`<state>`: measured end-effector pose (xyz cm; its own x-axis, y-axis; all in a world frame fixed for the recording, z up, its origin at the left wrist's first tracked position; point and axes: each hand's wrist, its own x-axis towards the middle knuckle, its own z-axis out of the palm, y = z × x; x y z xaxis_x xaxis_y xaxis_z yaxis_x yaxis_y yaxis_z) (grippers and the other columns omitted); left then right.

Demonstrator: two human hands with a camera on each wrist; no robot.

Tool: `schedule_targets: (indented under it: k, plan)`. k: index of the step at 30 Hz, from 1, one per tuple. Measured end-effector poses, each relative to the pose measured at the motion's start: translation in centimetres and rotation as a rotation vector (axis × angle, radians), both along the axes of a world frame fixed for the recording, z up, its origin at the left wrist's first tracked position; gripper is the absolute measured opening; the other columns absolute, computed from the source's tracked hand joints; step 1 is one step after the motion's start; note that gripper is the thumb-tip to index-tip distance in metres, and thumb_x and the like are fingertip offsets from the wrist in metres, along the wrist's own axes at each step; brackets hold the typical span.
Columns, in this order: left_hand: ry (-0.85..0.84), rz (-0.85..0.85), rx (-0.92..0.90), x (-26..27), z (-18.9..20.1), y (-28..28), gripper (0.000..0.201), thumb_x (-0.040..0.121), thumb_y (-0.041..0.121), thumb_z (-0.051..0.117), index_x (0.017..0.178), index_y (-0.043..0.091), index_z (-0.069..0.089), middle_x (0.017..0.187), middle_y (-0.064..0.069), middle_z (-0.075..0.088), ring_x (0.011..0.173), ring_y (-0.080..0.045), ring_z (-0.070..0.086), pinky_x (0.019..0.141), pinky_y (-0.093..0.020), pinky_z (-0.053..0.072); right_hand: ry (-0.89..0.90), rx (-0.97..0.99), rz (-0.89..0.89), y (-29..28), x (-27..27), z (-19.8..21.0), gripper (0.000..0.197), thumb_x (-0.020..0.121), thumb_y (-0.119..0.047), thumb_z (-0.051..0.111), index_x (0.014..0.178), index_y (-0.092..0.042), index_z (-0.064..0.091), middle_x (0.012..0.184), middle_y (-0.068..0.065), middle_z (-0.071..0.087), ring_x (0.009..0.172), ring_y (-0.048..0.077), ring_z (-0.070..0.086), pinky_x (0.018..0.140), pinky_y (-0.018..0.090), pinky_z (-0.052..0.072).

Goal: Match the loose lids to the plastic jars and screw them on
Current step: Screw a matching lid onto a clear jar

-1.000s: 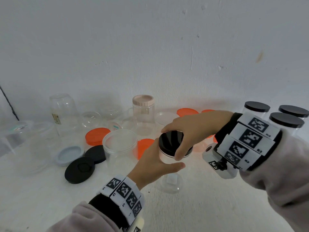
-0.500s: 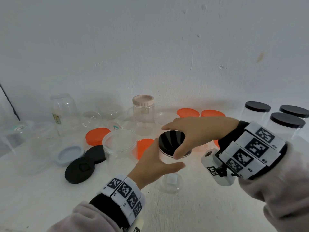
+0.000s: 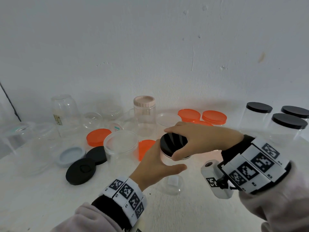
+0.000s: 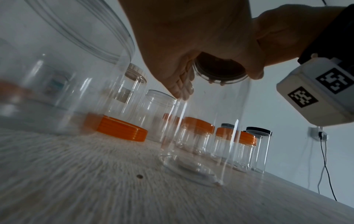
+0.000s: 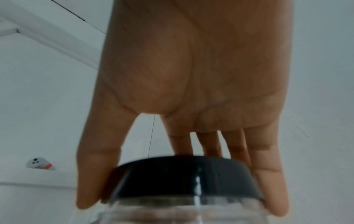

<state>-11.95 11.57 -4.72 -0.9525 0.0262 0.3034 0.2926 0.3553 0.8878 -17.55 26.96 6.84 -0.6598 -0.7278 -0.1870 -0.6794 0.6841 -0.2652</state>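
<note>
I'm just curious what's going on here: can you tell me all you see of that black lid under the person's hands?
The black lid is round, glossy, flat-topped plastic with a short rim. It sits on the mouth of a clear jar standing upright on the table. The right hand grips its rim from above; the left hand holds the jar below.

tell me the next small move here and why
Probably another clockwise twist of the black lid. The right hand grips its rim from above, the left hand steadies the clear jar, and whether the lid is fully seated cannot be told.
</note>
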Motion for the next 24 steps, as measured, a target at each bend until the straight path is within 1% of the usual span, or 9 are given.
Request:
schedule_targets:
  k: [4,7,9,12,13,16,19,22,24]
  plan:
    - [0.000,-0.013,0.004,-0.1,-0.1,0.0,0.073,0.066,0.038,0.085,0.127,0.039,0.046,0.118,0.025,0.060,0.110,0.007,0.055,0.084,-0.004,0.042,0.116,-0.045,-0.051,-0.5,0.3,-1.0,0.056,0.072,-0.072,0.061,0.110,-0.031,0.054,0.102,-0.009,0.045,0.093,0.011,0.048,0.070,0.027,0.043]
    - [0.002,-0.017,0.010,0.0,-0.1,0.0,0.077,0.063,0.044,0.083,0.130,0.037,0.046,0.118,0.024,0.060,0.112,0.005,0.055,0.086,-0.007,0.043,0.274,-0.022,-0.138,-1.1,0.7,-2.0,0.066,0.071,-0.083,0.049,0.106,-0.026,0.054,0.097,-0.007,0.042,0.081,0.007,0.044,0.058,0.025,0.033]
    - [0.000,-0.014,0.012,0.0,-0.1,0.1,0.076,0.063,0.043,0.083,0.129,0.038,0.046,0.119,0.023,0.060,0.112,0.006,0.055,0.086,-0.006,0.043,0.218,-0.021,-0.118,-0.9,0.6,-1.7,0.063,0.074,-0.077,0.053,0.111,-0.026,0.053,0.101,-0.007,0.043,0.088,0.010,0.045,0.063,0.025,0.037]
    - [-0.009,-0.002,0.019,0.0,-0.1,0.1,0.073,0.063,0.040,0.085,0.125,0.042,0.046,0.119,0.023,0.059,0.110,0.009,0.054,0.083,-0.002,0.040,0.010,-0.005,-0.001,-0.1,0.3,-0.5,0.063,0.081,-0.052,0.065,0.135,-0.031,0.043,0.121,-0.009,0.042,0.111,0.013,0.044,0.090,0.031,0.045]
    - [-0.010,0.003,0.020,-0.1,-0.1,0.1,0.072,0.063,0.040,0.085,0.124,0.042,0.046,0.119,0.024,0.059,0.110,0.010,0.053,0.083,-0.002,0.040,-0.011,-0.010,0.018,0.1,0.2,-0.1,0.066,0.080,-0.048,0.067,0.139,-0.033,0.041,0.123,-0.010,0.043,0.112,0.012,0.045,0.093,0.031,0.045]
    - [-0.008,0.002,0.016,-0.1,-0.2,0.1,0.073,0.064,0.039,0.085,0.126,0.041,0.045,0.119,0.023,0.059,0.111,0.008,0.054,0.084,-0.005,0.042,0.046,-0.032,-0.006,-0.1,0.2,-0.1,0.057,0.075,-0.059,0.066,0.123,-0.031,0.054,0.108,-0.011,0.047,0.097,0.009,0.052,0.081,0.029,0.048]
    - [-0.003,-0.003,0.017,-0.1,-0.2,0.1,0.078,0.061,0.045,0.083,0.129,0.037,0.046,0.121,0.021,0.059,0.113,0.005,0.054,0.088,-0.012,0.044,0.195,0.001,-0.095,-0.6,0.4,-1.0,0.058,0.070,-0.081,0.053,0.095,-0.028,0.056,0.095,-0.007,0.046,0.078,0.010,0.052,0.060,0.025,0.038]
    - [-0.001,-0.003,0.018,-0.1,-0.2,0.2,0.078,0.060,0.048,0.082,0.128,0.038,0.046,0.119,0.024,0.059,0.113,0.007,0.054,0.087,-0.008,0.043,0.207,0.025,-0.101,-0.6,0.3,-1.0,0.063,0.071,-0.082,0.051,0.100,-0.027,0.055,0.098,-0.007,0.045,0.081,0.010,0.050,0.063,0.027,0.039]
    - [-0.001,-0.001,0.020,-0.1,-0.2,0.2,0.076,0.061,0.043,0.084,0.126,0.041,0.046,0.119,0.026,0.059,0.112,0.008,0.054,0.085,-0.004,0.041,0.069,0.053,-0.022,-0.2,0.0,-0.1,0.061,0.076,-0.067,0.062,0.123,-0.029,0.051,0.111,-0.009,0.044,0.096,0.010,0.050,0.078,0.029,0.047]
